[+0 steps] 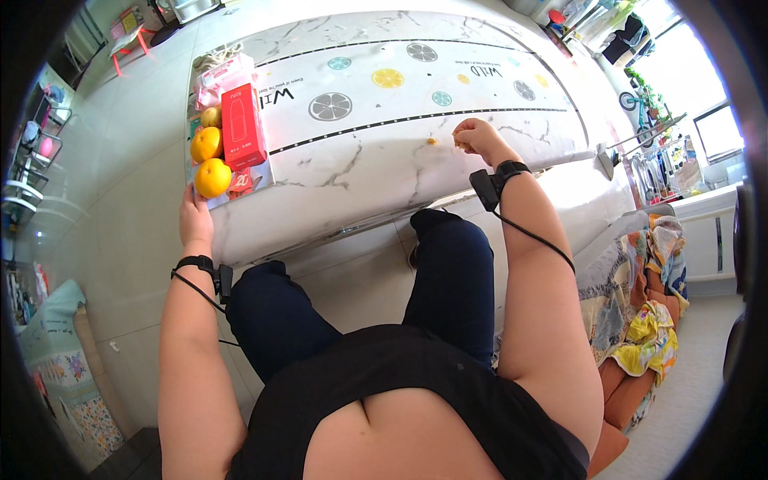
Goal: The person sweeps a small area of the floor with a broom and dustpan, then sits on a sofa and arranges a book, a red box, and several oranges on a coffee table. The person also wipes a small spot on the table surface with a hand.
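My right hand (482, 139) is over the near side of the marble-patterned table (336, 198), pinching a small brownish piece (461, 144) between fingers and thumb. A small orange-brown scrap (432, 141) lies on the tabletop just left of it. My left hand (197, 221) is at the table's near left corner, against the edge of a flat printed sheet or tray (261, 176). Its fingertips are partly hidden, so its grip cannot be made out. Beside it sit two oranges (212, 177), with a duller yellow-brown fruit (211, 117) behind them. A red box (243, 126) stands to their right.
A pink-and-white packet (225, 75) lies behind the red box. A fruit-patterned runner (384, 99) covers the table's middle. Right of me, a sofa holds a patchwork cover (618, 288) and yellow cloth (648, 342). A low seat with red legs (127, 45) stands at far left.
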Available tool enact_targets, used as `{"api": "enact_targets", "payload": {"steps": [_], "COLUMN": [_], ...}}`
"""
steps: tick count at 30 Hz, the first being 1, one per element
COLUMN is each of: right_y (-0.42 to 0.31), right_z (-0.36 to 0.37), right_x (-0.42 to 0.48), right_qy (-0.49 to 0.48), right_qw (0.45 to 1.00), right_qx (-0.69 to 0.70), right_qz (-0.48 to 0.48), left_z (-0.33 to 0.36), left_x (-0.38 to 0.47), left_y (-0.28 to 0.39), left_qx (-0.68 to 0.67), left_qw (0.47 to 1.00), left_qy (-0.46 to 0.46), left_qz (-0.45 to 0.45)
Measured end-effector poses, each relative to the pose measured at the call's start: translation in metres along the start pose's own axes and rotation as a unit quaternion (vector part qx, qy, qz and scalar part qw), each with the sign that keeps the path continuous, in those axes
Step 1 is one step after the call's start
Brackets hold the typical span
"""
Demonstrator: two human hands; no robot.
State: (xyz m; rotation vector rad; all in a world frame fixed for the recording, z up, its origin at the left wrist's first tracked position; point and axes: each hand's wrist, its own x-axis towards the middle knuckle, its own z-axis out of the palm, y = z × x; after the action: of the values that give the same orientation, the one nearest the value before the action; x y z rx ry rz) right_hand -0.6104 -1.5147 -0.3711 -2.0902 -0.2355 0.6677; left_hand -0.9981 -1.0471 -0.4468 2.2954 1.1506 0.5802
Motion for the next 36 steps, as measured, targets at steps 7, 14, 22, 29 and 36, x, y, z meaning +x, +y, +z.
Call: {"api": "enact_targets", "payload": {"steps": [7,14,22,29,36], "right_y": [-0.006,-0.010,-0.003,0.023,0.068], "right_z": [0.011,0.061,0.062,0.004,-0.066], "right_x": [-0.001,0.013,0.001,0.017,0.033], "right_qy": [-0.042,0.047,0.047,0.059,0.167], "right_qw": [0.998,0.927,0.908,0.997,0.986], "right_qx": [-0.019,-0.320,-0.371,0.016,-0.011], "right_qz": [-0.031,-0.191,-0.189,-0.051,0.021], "left_z": [-0.001,0.001,0.002,-0.003,0.002], "left_x": [-0.001,0.001,0.000,-0.003,-0.001], "left_y": [0.003,-0.002,0.000,0.007,0.001], "left_qx": [0.012,0.012,-0.043,0.010,0.009], "left_qw": [1.000,1.000,0.999,1.000,1.000], "left_qy": [0.005,0.003,0.004,-0.009,0.008], "left_qz": [-0.012,-0.008,0.000,-0.014,-0.005]}}
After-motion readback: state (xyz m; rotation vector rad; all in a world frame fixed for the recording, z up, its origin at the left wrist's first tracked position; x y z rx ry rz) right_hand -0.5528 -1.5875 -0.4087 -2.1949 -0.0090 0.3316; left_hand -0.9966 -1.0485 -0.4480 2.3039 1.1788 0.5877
